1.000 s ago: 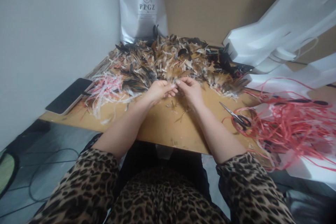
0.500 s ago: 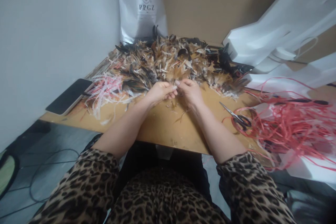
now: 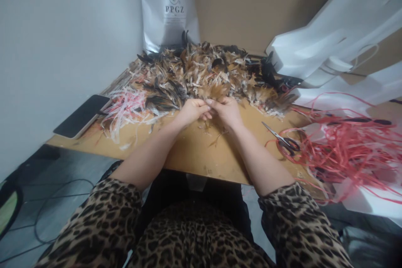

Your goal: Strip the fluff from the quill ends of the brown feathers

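My left hand and my right hand meet above the front of the table, thumbs and fingertips pinched together. Between them, brown feathers fan out away from me; their lower ends are hidden by my fingers. Both hands look closed on this small bunch. Just beyond lies a wide heap of brown, black and white feathers. A few loose feather bits rest on the wooden table below my right hand.
Scissors with dark handles lie on the right, beside a tangle of red strips. Pink and white strips and a phone are on the left. A white bag stands behind the heap, and white sheeting hangs at right.
My two hands have come closer together, the right thumb now touching the left fingertips. The brown feathers between them look more gathered and have shifted slightly.
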`<state>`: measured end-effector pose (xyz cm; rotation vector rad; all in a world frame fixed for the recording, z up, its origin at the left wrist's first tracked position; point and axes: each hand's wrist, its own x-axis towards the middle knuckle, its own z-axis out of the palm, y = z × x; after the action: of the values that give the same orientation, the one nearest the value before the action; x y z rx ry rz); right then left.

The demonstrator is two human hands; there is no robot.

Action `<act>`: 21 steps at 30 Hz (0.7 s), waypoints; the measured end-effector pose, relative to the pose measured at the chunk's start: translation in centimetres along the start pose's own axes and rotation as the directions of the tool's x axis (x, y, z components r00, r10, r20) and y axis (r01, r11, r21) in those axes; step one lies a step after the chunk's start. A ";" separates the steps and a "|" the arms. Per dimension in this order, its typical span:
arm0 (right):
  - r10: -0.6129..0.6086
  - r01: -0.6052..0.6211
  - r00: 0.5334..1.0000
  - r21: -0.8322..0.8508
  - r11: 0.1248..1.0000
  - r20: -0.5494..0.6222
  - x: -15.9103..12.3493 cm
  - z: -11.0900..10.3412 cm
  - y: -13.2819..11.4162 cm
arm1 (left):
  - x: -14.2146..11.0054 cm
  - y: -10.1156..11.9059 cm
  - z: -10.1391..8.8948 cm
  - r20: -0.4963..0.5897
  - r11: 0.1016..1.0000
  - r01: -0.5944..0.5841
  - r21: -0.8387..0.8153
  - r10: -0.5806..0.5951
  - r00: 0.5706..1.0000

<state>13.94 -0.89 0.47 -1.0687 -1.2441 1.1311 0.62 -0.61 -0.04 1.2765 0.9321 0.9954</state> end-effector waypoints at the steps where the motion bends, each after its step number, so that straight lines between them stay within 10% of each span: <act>1: 0.001 -0.001 1.000 0.009 1.000 -0.012 0.0 0.0 0.0 | 0.0 0.0 0.0 0.002 1.000 -0.002 -0.004 0.002 1.000; 21: 0.046 -0.043 0.996 -0.038 0.998 0.073 0.2 -0.5 -0.2 | 0.2 -0.2 -0.3 0.014 0.982 0.103 -0.156 -0.102 0.995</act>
<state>14.47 -0.72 0.69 -1.0951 -1.3088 1.1950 0.42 -0.35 -0.22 1.0884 0.8886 0.9642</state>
